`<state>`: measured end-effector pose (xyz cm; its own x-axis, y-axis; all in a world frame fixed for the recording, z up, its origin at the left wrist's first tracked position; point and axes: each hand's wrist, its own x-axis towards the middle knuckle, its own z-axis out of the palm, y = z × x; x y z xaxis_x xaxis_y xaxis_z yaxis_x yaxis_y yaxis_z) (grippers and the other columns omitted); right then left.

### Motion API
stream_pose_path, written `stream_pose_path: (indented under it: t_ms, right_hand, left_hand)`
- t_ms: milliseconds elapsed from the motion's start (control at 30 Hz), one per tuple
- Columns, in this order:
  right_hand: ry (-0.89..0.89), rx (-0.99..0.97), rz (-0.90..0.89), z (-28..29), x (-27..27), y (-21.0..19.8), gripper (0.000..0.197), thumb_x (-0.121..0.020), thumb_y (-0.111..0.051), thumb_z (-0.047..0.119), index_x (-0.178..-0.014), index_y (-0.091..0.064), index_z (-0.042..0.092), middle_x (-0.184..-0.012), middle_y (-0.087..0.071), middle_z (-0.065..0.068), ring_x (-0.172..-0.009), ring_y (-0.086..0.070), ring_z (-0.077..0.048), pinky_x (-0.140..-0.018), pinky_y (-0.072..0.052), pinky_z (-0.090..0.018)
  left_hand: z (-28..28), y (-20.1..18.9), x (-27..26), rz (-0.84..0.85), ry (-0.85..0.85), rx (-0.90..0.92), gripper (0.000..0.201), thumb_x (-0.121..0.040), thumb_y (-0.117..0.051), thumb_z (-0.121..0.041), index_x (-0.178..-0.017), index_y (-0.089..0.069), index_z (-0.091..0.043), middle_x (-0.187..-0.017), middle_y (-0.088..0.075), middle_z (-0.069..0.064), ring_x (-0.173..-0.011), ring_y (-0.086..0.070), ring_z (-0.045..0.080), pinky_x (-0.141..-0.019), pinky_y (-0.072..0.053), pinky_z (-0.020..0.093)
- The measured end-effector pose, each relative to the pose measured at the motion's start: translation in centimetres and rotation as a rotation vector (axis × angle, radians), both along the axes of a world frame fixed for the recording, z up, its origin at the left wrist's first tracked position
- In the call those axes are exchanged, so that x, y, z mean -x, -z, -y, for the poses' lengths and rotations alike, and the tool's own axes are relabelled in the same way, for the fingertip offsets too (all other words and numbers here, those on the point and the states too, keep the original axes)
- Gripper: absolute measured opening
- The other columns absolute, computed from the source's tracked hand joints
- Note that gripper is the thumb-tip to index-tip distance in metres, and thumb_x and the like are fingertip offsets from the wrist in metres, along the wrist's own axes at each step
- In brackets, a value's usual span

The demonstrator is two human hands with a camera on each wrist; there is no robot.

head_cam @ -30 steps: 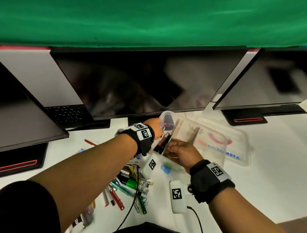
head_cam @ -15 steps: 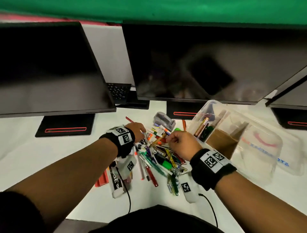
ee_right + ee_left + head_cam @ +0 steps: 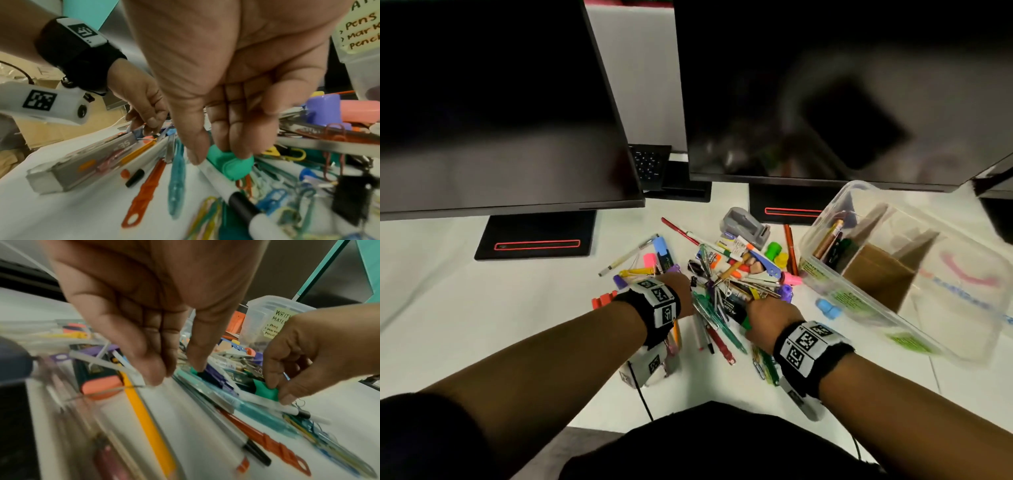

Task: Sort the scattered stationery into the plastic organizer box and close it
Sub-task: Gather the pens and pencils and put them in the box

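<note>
On the clear plastic organizer box (image 3: 900,274), which stands open at the right of the white bench (image 3: 482,308), a yellow handwritten note (image 3: 362,27) reads "Pens", "Mark…" and "Penci…", the rest cut off; blue print on the box wall is too blurred to read. A grey carton (image 3: 82,160) lying by the left wrist shows "35". The scattered stationery (image 3: 722,284) sits heaped between 2 dark monitors (image 3: 500,120) and the person, just left of the box, with a grey tape dispenser (image 3: 746,226) at its far edge. The right hand (image 3: 770,315) pinches a green marker cap (image 3: 232,164) with thumb and fingertips curled round it. The left hand (image 3: 678,291) reaches down into the pile, fingertips (image 3: 156,373) drawn together over a thin white pen (image 3: 102,361); I cannot tell whether it grips anything. An orange strip (image 3: 144,191) and loose coloured paper clips (image 3: 273,198) lie nearest.
</note>
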<state>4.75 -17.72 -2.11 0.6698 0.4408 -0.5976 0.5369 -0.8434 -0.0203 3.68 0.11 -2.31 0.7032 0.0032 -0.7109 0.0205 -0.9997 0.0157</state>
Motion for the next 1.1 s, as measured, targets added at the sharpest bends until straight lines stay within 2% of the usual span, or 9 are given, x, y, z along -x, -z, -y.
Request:
stream_pose_path:
  t_ms: [67, 133, 233, 400, 533, 633, 767, 933, 1100]
  right_hand:
    - [-0.004, 0.006, -0.003, 0.0, 0.5, 0.1, 0.017, -0.088, -0.051, 0.015, -0.100, -0.061, 0.008, -0.102, -0.067, -0.011, -0.092, -0.064, -0.029, -0.072, -0.051, -0.033]
    - [-0.015, -0.011, 0.001, 0.1, 1.1, 0.1, 0.017, -0.088, -0.049, 0.012, -0.102, -0.059, 0.009, -0.102, -0.065, -0.010, -0.092, -0.063, -0.028, -0.071, -0.051, -0.032]
    - [-0.001, -0.068, 0.014, 0.4, 1.9, 0.3, 0.026, -0.089, -0.049, 0.013, -0.114, -0.056, 0.011, -0.107, -0.064, -0.010, -0.095, -0.063, -0.027, -0.070, -0.049, -0.031]
    - [0.046, -0.069, 0.034, 1.3, 2.4, 0.7, 0.032, -0.089, -0.049, 0.008, -0.121, -0.050, 0.011, -0.112, -0.060, -0.011, -0.097, -0.061, -0.028, -0.075, -0.050, -0.034]
    - [0.053, -0.048, 0.059, 1.8, 2.5, 0.6, 0.039, -0.091, -0.041, 0.004, -0.130, -0.041, 0.008, -0.113, -0.059, -0.013, -0.101, -0.059, -0.031, -0.077, -0.049, -0.036]
    - [0.066, -0.046, 0.032, 2.2, 2.4, 0.5, 0.039, -0.090, -0.040, 0.001, -0.128, -0.041, 0.008, -0.106, -0.063, -0.013, -0.096, -0.062, -0.030, -0.070, -0.046, -0.034]
    - [0.192, -0.105, -0.025, 2.7, 1.8, 0.6, 0.042, -0.085, -0.044, -0.001, -0.125, -0.044, 0.012, -0.104, -0.065, -0.011, -0.094, -0.064, -0.030, -0.067, -0.044, -0.030]
    - [0.234, -0.171, -0.100, 3.5, 0.8, 0.2, 0.035, -0.084, -0.048, -0.001, -0.117, -0.054, 0.011, -0.112, -0.062, -0.013, -0.102, -0.060, -0.029, -0.076, -0.044, -0.027]
    - [0.369, -0.310, -0.009, 3.1, -0.4, 0.2, 0.021, -0.088, -0.050, 0.010, -0.107, -0.060, 0.009, -0.105, -0.062, -0.015, -0.089, -0.058, -0.028, -0.068, -0.036, -0.023]
  left_hand:
    - [0.6, 0.7, 0.1, 0.013, -0.006, -0.005, 0.039, -0.097, -0.039, -0.039, -0.100, -0.063, -0.007, -0.104, -0.065, 0.013, -0.113, -0.059, 0.028, -0.102, -0.042, 0.032]
    - [1.1, 1.0, -0.1, 0.077, -0.036, -0.021, 0.040, -0.096, -0.044, -0.035, -0.114, -0.060, -0.004, -0.118, -0.063, 0.012, -0.113, -0.059, 0.026, -0.100, -0.042, 0.033]
    - [1.1, 1.6, -0.2, 0.111, -0.026, -0.051, 0.036, -0.093, -0.048, -0.030, -0.117, -0.059, -0.006, -0.121, -0.061, 0.010, -0.113, -0.059, 0.026, -0.094, -0.047, 0.033]
    - [0.8, 2.5, -0.2, 0.122, -0.149, 0.030, 0.036, -0.093, -0.046, -0.035, -0.106, -0.061, -0.005, -0.108, -0.066, 0.009, -0.100, -0.064, 0.025, -0.080, -0.046, 0.028]
    - [0.8, 2.8, -0.1, 0.156, -0.172, 0.047, 0.030, -0.093, -0.047, -0.031, -0.102, -0.061, -0.006, -0.102, -0.066, 0.008, -0.099, -0.064, 0.026, -0.094, -0.048, 0.033]
    - [0.9, 2.4, 0.1, 0.139, -0.174, 0.075, 0.022, -0.091, -0.050, -0.027, -0.091, -0.060, -0.008, -0.088, -0.062, 0.004, -0.099, -0.064, 0.026, -0.084, -0.049, 0.031]
    - [0.9, 1.9, 0.2, 0.149, -0.284, 0.060, 0.031, -0.089, -0.053, -0.026, -0.112, -0.061, -0.007, -0.114, -0.063, 0.009, -0.108, -0.061, 0.025, -0.085, -0.047, 0.029]
    - [0.4, 0.9, -0.1, 0.115, -0.360, 0.168, 0.031, -0.091, -0.050, -0.022, -0.114, -0.054, -0.003, -0.081, -0.055, 0.001, -0.081, -0.054, 0.020, -0.074, -0.046, 0.026]
    - [0.4, 0.1, 0.2, 0.161, -0.182, 0.176, 0.030, -0.096, -0.038, -0.019, -0.119, -0.054, -0.007, -0.122, -0.058, 0.009, -0.113, -0.056, 0.026, -0.095, -0.041, 0.030]
